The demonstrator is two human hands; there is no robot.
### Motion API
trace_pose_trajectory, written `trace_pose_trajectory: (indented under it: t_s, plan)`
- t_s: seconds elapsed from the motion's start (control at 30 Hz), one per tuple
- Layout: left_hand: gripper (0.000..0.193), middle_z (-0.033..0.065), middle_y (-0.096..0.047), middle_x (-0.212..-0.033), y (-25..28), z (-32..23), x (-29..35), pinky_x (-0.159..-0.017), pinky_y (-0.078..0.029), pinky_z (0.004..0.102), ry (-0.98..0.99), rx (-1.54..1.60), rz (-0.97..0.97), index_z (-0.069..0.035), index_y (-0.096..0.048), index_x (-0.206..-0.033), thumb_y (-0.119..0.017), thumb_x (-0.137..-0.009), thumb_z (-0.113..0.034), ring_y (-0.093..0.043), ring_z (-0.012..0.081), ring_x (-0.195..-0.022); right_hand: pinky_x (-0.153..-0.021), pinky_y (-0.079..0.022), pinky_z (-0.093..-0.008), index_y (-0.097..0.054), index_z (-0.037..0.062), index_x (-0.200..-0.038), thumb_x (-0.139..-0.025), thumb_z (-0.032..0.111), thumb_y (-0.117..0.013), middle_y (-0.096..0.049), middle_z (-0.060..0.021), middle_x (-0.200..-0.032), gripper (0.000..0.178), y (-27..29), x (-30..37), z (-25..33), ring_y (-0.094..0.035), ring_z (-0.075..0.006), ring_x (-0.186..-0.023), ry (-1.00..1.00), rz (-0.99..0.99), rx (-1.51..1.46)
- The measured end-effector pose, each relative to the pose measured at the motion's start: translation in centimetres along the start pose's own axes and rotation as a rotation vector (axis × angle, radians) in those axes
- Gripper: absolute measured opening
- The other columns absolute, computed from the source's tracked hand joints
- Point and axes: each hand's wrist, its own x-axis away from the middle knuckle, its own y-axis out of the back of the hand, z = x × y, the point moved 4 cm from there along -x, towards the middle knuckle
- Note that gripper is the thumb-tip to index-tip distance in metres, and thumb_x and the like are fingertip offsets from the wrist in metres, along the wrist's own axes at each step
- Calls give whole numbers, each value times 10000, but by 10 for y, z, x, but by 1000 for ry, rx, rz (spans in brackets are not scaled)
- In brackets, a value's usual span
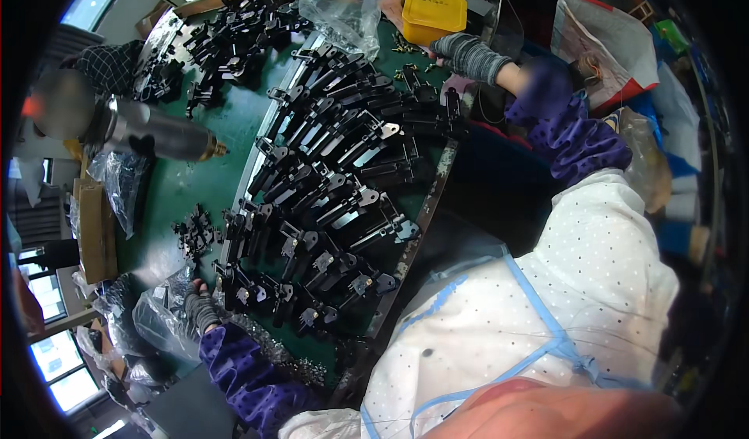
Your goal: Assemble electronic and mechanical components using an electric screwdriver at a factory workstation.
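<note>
My left hand (201, 308), in a grey knit glove with bare fingertips, is beside a clear plastic bag (162, 319) and a pile of small silvery parts (300, 367). Its fingers look curled together; whatever they hold is too small to make out. At the far right of the bench, my right hand (466, 57), gloved alike, is next to a yellow plastic box (434, 14) and loose brass-coloured screws (403, 43). Its fingers are bent inward, their tips partly hidden. Between both hands lie rows of black metal hinge-like assemblies (331, 185) on the green bench top (168, 205).
A metal strip (261, 146) runs along the rows' left side. A grey power driver (156, 131) hangs over the bench at left. Black parts are heaped at the back (234, 45) and in a small pile (195, 232). A white sack (601, 49) stands at right.
</note>
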Motion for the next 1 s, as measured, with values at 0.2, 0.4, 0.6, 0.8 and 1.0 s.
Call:
trace_pose_trajectory:
  t_s: [0.2,0.4,0.6,0.8,1.0]
  plan:
    - [178,82,-627,-909,49,-77,75,-797,-428,286,-198,286,-254,-53,-604,-985,-559,-825,-118,-569,184,-870,-653,-464,-398,-556,55,-833,-738,154,-570,-581,-160,-801,137,-22,-18,8,-580,-316,-758,163,-110,218]
    - [145,77,-591,-784,42,-142,134,-699,-439,293,-305,435,-389,-31,-576,-828,-671,-724,-64,-561,179,-738,-686,-457,-309,-575,29,-954,-808,111,-526,-599,-107,-831,174,29,13,14,-589,-216,-779,63,-219,14]
    - [172,100,-574,-788,16,-137,191,-656,-451,300,-268,529,-424,-23,-569,-803,-692,-682,-28,-567,218,-720,-607,-426,-195,-579,14,-912,-818,130,-593,-565,8,-748,149,28,28,239,-520,-54,-708,396,310,-872]
    - [183,98,-578,-798,-3,-152,182,-663,-454,292,-367,603,-380,-15,-576,-811,-698,-676,-32,-575,210,-737,-434,-344,-177,-541,28,-810,-823,255,-585,-485,33,-617,232,-49,6,376,-430,-33,-493,777,778,-956]
    - [187,98,-596,-850,-13,-149,186,-716,-454,282,-412,664,-325,-4,-598,-869,-680,-702,-24,-584,197,-788,-375,-358,-184,-589,28,-901,-801,159,-600,-558,-11,-646,165,-86,-5,415,-457,-48,-447,361,956,-755]
